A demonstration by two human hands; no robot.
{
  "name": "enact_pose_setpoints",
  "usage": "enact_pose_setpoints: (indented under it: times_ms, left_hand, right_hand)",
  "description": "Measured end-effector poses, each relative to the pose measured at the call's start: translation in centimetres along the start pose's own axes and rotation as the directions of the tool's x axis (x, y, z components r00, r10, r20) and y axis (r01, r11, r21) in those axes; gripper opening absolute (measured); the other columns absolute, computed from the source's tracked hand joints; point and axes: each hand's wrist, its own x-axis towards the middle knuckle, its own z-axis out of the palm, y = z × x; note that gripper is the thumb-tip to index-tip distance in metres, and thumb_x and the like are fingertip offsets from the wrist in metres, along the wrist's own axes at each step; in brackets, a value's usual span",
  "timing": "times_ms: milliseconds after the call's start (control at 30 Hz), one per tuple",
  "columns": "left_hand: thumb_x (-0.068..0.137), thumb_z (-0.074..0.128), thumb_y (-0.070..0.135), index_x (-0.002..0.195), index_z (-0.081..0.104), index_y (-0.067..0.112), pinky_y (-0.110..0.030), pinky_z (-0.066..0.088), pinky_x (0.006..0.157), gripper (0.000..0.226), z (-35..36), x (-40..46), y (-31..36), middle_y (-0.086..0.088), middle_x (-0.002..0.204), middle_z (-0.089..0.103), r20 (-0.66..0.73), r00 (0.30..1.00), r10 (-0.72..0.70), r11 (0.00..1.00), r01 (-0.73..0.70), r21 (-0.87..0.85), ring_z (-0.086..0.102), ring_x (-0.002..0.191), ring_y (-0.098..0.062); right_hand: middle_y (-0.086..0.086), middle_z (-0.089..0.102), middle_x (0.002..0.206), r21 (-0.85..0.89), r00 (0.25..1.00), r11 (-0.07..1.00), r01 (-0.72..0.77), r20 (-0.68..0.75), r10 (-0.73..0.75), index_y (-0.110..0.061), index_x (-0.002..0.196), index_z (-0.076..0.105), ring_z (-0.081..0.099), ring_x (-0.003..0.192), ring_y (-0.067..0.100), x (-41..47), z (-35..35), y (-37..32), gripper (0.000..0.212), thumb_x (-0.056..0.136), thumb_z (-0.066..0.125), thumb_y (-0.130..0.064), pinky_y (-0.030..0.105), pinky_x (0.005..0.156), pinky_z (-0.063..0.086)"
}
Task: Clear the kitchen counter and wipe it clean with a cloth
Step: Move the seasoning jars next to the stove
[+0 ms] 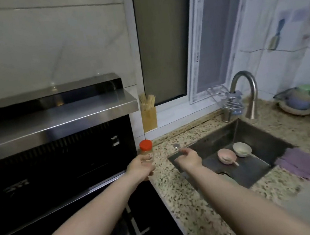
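My left hand [140,168] grips a small jar with a red lid [146,150], held upright above the left end of the speckled granite counter [180,193]. Just to its right, my right hand [188,157] pinches a metal spoon [176,145] by the handle, its bowl pointing away from me, over the counter at the sink's near-left corner. A purple cloth [300,163] lies on the counter at the right of the sink.
The steel sink [222,137] holds a pink bowl [226,156], a white bowl [242,149] and a spoon. A faucet [250,94] and wire rack stand behind it. A chopstick holder [148,116] sits by the window. Stacked dishes [301,100] stand far right. A stove and hood fill the left.
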Motion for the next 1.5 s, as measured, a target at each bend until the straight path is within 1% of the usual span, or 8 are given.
enact_pose_setpoints:
  times_ms: [233, 367, 467, 567, 867, 1133, 1233, 1500]
  left_hand:
    - [0.093, 0.054, 0.004, 0.132, 0.045, 0.006, -0.022, 0.044, 0.054, 0.040, 1.9, 6.0, -2.0, -0.007, 0.090, 0.060, -0.240, 0.967, -0.089, 0.995, 0.073, -0.074, 0.058, 0.072, -0.021]
    - [0.092, 0.057, 0.005, 0.125, 0.056, 0.007, -0.030, 0.058, 0.075, 0.033, 3.3, 7.7, -3.2, -0.007, 0.099, 0.068, -0.468, 0.882, -0.057, 0.988, -0.016, -0.151, 0.068, 0.087, -0.025]
    - [0.093, 0.059, 0.007, 0.112, 0.057, 0.021, -0.030, 0.056, 0.061, 0.024, 4.0, 8.6, -3.6, -0.007, 0.080, 0.070, -0.537, 0.843, 0.007, 0.985, -0.098, -0.141, 0.069, 0.064, -0.015]
    - [0.093, 0.061, 0.017, 0.085, 0.064, 0.016, -0.029, 0.052, 0.055, 0.009, 3.9, 9.2, -4.1, -0.002, 0.056, 0.065, -0.625, 0.779, -0.051, 0.982, -0.074, -0.172, 0.060, 0.048, -0.012]
    - [0.092, 0.057, 0.013, 0.072, 0.067, 0.024, -0.023, 0.056, 0.053, 0.025, 0.6, 10.9, -7.5, 0.000, 0.068, 0.071, -0.632, 0.752, -0.185, 0.981, 0.108, -0.159, 0.065, 0.052, -0.015]
    - [0.091, 0.059, 0.006, 0.078, 0.067, 0.032, -0.015, 0.049, 0.060, 0.030, -0.6, 12.1, -10.5, 0.005, 0.077, 0.065, -0.618, 0.764, -0.188, 0.981, 0.120, -0.151, 0.062, 0.056, -0.005]
    - [0.091, 0.057, 0.005, 0.087, 0.069, 0.024, -0.015, 0.047, 0.055, 0.023, -0.2, 12.1, -11.6, 0.000, 0.078, 0.067, -0.580, 0.783, -0.226, 0.970, 0.129, -0.204, 0.062, 0.058, -0.009]
    - [0.092, 0.052, -0.004, 0.102, 0.069, 0.008, -0.005, 0.043, 0.051, 0.023, -0.1, 10.4, -12.9, 0.000, 0.079, 0.068, -0.486, 0.835, -0.258, 0.955, 0.144, -0.261, 0.061, 0.058, 0.002]
  right_hand:
    - [0.007, 0.060, 0.101, -0.100, 0.957, 0.981, 0.164, 0.259, -0.133, -0.013, 0.138, 0.052, 0.060, 0.102, 0.020, 9.8, 1.6, -0.6, 0.056, 0.085, 0.067, -0.004, 0.026, 0.095, 0.047]
    - [0.005, 0.053, 0.110, -0.246, 0.888, 0.913, 0.325, 0.412, -0.205, -0.013, 0.148, 0.039, 0.052, 0.103, 0.018, 12.9, 2.9, 0.8, 0.070, 0.085, 0.069, -0.006, 0.029, 0.092, 0.045]
    - [0.014, 0.048, 0.141, -0.315, 0.800, 0.829, 0.462, 0.552, -0.236, -0.021, 0.156, 0.023, 0.052, 0.122, 0.029, 14.9, 3.6, 1.4, 0.089, 0.083, 0.073, -0.009, 0.034, 0.094, 0.048]
    - [0.015, 0.032, 0.156, -0.202, 0.787, 0.932, 0.301, 0.605, -0.123, -0.025, 0.158, 0.013, 0.049, 0.130, 0.036, 16.7, 4.4, 1.2, 0.101, 0.082, 0.077, -0.010, 0.040, 0.092, 0.053]
    - [0.013, 0.019, 0.163, 0.014, 0.785, 0.991, 0.136, 0.609, -0.116, -0.021, 0.159, 0.011, 0.025, 0.148, 0.032, 21.2, 10.0, 0.5, 0.114, 0.073, 0.085, -0.006, 0.054, 0.112, 0.037]
    - [0.003, 0.056, 0.115, 0.067, 0.842, 0.983, 0.169, 0.509, -0.179, -0.025, 0.141, 0.039, 0.058, 0.112, 0.036, 23.0, 15.1, 1.2, 0.083, 0.073, 0.081, -0.001, 0.060, 0.093, 0.052]
    - [0.004, 0.052, 0.125, 0.089, 0.865, 0.989, 0.119, 0.480, -0.148, -0.027, 0.150, 0.028, 0.054, 0.119, 0.037, 23.7, 16.5, 1.3, 0.093, 0.077, 0.082, -0.009, 0.060, 0.094, 0.051]
    - [0.010, 0.060, 0.121, 0.028, 0.860, 0.977, 0.211, 0.470, -0.199, -0.017, 0.129, 0.047, 0.061, 0.107, 0.030, 21.9, 16.8, 2.2, 0.077, 0.067, 0.091, -0.018, 0.045, 0.089, 0.054]
